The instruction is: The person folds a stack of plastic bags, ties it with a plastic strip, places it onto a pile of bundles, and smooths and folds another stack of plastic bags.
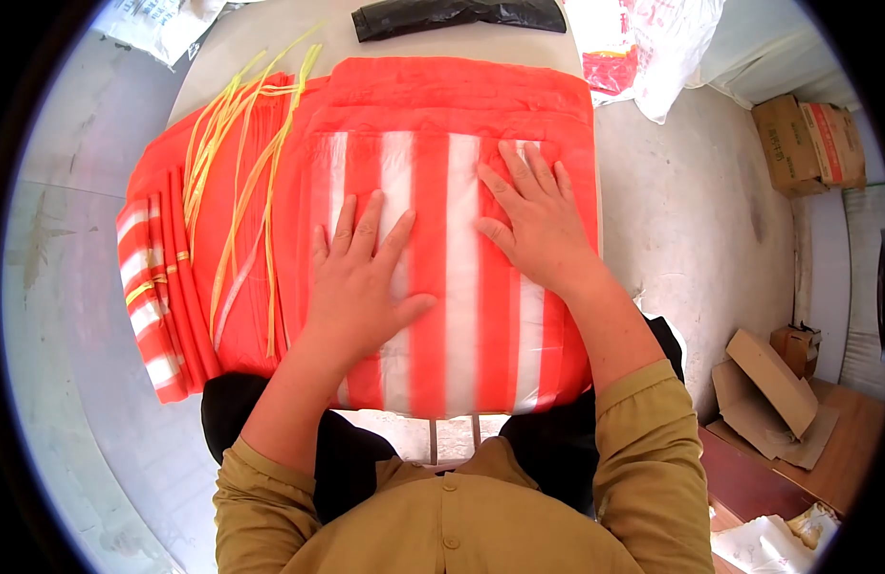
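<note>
Both palms rest on a flat stack of red and white striped plastic bags (429,239) that lies before me. My left hand (354,277) is spread over the left stripes, its thumb pointing right. Farther up and to the right, my right hand (543,225) lies flat with fingers apart. Neither hand grips anything. Left of the stack, yellow ties (234,143) are strewn over red folded plastic (237,316). Beside them sit narrow red folded bundles (186,277) and a striped rolled bundle (148,297), bound with yellow ties.
A black plastic roll (461,17) lies at the table's (289,33) far end. White and red plastic bags (653,57) are at the upper right. Cardboard boxes (791,143) stand on the right, with an opened carton (767,397) lower down.
</note>
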Tool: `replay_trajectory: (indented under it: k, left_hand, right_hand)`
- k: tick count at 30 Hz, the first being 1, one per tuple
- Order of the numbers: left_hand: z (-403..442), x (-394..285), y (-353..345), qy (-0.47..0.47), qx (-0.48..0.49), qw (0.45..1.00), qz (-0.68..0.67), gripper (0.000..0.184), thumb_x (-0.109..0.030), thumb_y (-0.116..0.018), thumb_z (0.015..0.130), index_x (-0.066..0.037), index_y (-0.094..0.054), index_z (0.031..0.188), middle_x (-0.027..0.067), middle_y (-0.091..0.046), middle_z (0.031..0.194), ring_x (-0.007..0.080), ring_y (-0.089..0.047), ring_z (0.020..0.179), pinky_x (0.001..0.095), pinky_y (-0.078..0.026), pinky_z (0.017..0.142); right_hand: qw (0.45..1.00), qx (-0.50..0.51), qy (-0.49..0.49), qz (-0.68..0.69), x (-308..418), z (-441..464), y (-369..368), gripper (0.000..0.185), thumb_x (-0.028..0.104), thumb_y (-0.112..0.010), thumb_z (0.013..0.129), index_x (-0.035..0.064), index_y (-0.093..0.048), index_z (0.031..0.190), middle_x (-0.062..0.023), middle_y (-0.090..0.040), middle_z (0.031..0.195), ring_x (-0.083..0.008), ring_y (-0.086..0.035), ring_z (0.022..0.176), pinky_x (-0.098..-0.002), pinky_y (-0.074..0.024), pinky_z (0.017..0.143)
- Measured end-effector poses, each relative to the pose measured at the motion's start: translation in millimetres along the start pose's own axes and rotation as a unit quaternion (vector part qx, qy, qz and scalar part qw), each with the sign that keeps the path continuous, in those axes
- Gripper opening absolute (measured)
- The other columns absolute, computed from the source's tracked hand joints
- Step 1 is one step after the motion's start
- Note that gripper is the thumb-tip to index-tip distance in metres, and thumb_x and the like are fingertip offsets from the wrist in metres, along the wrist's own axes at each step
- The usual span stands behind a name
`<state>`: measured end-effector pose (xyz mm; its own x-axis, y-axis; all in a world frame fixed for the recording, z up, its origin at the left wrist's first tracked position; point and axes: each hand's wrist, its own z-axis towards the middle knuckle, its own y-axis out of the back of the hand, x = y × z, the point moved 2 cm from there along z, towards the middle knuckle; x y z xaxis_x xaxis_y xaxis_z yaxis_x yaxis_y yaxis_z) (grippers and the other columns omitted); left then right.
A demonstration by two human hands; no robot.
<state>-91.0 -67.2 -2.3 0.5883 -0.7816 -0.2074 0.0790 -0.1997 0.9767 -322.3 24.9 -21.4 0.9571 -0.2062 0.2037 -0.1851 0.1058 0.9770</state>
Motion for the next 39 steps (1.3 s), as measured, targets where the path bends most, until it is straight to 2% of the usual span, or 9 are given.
replay_trajectory:
  k: [10, 13, 16, 19, 22, 25, 28, 37, 39]
  left_hand:
    - [0, 10, 5, 0.035, 0.007, 0.999, 0.015, 0.114, -0.059, -0.088, 0.069, -0.021, -0.039, 0.164, 0.0157, -0.021, 0.175, 0.0412, -0.018, 0.161, 0.0637, -0.019, 0.126]
    - [0, 13, 3, 0.032, 0.005, 0.999, 0.011, 0.113, -0.06, -0.087, 0.07, -0.021, -0.039, 0.164, 0.016, -0.021, 0.175, 0.0417, -0.018, 0.161, 0.0627, -0.019, 0.126]
    - [0, 13, 5, 0.029, 0.003, 1.0, 0.009, 0.11, -0.058, -0.086, 0.072, -0.02, -0.039, 0.164, 0.0162, -0.02, 0.175, 0.042, -0.018, 0.161, 0.0626, -0.018, 0.127]
    - [1, 13, 5, 0.032, -0.008, 0.999, 0.0, 0.103, -0.055, -0.084, 0.078, -0.02, -0.04, 0.164, 0.0159, -0.021, 0.175, 0.0414, -0.019, 0.161, 0.0623, -0.018, 0.127]
    - [4, 14, 4, 0.029, -0.036, 0.999, 0.008, 0.097, -0.052, -0.081, 0.081, -0.019, -0.041, 0.163, 0.0151, -0.023, 0.174, 0.0405, -0.019, 0.161, 0.0627, -0.018, 0.126]
    - [4, 16, 1, 0.03, -0.042, 0.998, 0.026, 0.094, -0.053, -0.08, 0.082, -0.02, -0.042, 0.162, 0.0143, -0.025, 0.174, 0.0398, -0.02, 0.161, 0.0634, -0.019, 0.126]
    - [5, 18, -1, 0.034, -0.034, 0.998, 0.027, 0.094, -0.054, -0.08, 0.082, -0.021, -0.043, 0.162, 0.0139, -0.026, 0.174, 0.0396, -0.019, 0.161, 0.0641, -0.019, 0.125]
    - [6, 20, -3, 0.035, -0.031, 0.999, 0.025, 0.095, -0.058, -0.078, 0.081, -0.021, -0.044, 0.162, 0.0134, -0.025, 0.174, 0.0393, -0.019, 0.161, 0.0648, -0.02, 0.125]
    - [6, 20, -3, 0.034, -0.034, 0.999, 0.024, 0.095, -0.058, -0.078, 0.081, -0.021, -0.044, 0.162, 0.0133, -0.025, 0.174, 0.0393, -0.019, 0.161, 0.0649, -0.02, 0.124]
  right_hand:
    - [0.999, 0.03, -0.04, 0.001, -3, 2, 9, 0.065, 0.047, -0.058, 0.105, 0.0157, -0.045, 0.16, -0.0114, -0.024, 0.175, -0.034, -0.016, 0.162, -0.0567, -0.0148, 0.13]
    - [0.999, -0.029, -0.025, -0.004, -6, 4, 5, 0.066, 0.039, -0.069, 0.097, 0.0061, -0.05, 0.151, -0.0174, -0.034, 0.165, -0.0373, -0.027, 0.157, -0.0633, -0.0229, 0.125]
    - [0.997, -0.056, -0.049, -0.016, -7, 4, 6, 0.066, 0.037, -0.071, 0.096, 0.0035, -0.05, 0.149, -0.0175, -0.036, 0.164, -0.0393, -0.028, 0.156, -0.0622, -0.0247, 0.125]
    - [0.992, -0.118, -0.011, -0.042, 4, 3, 16, 0.064, 0.036, -0.071, 0.096, 0.0027, -0.052, 0.147, -0.0162, -0.039, 0.163, -0.0403, -0.029, 0.155, -0.0603, -0.0254, 0.125]
    - [0.987, -0.022, 0.138, 0.078, 27, -2, 6, 0.067, 0.039, -0.068, 0.099, 0.0119, -0.048, 0.156, -0.0138, -0.03, 0.171, -0.0367, -0.023, 0.16, -0.0575, -0.02, 0.128]
    - [0.98, 0.006, 0.173, 0.097, 38, -9, 0, 0.065, 0.039, -0.069, 0.097, 0.0164, -0.049, 0.155, -0.012, -0.034, 0.17, -0.0366, -0.027, 0.159, -0.0574, -0.0222, 0.128]
    - [0.985, -0.02, 0.152, 0.077, 28, -4, -4, 0.062, 0.039, -0.071, 0.095, 0.0149, -0.055, 0.151, -0.0156, -0.043, 0.163, -0.0392, -0.034, 0.153, -0.0566, -0.0279, 0.124]
    - [0.993, -0.071, 0.089, 0.019, 12, 2, 1, 0.059, 0.043, -0.068, 0.097, 0.0134, -0.059, 0.147, -0.0168, -0.039, 0.165, -0.04, -0.033, 0.153, -0.054, -0.0284, 0.124]
    - [0.986, -0.049, 0.156, 0.027, 27, 0, 3, 0.059, 0.045, -0.068, 0.097, 0.0141, -0.06, 0.147, -0.0154, -0.04, 0.166, -0.0393, -0.032, 0.154, -0.054, -0.0286, 0.123]
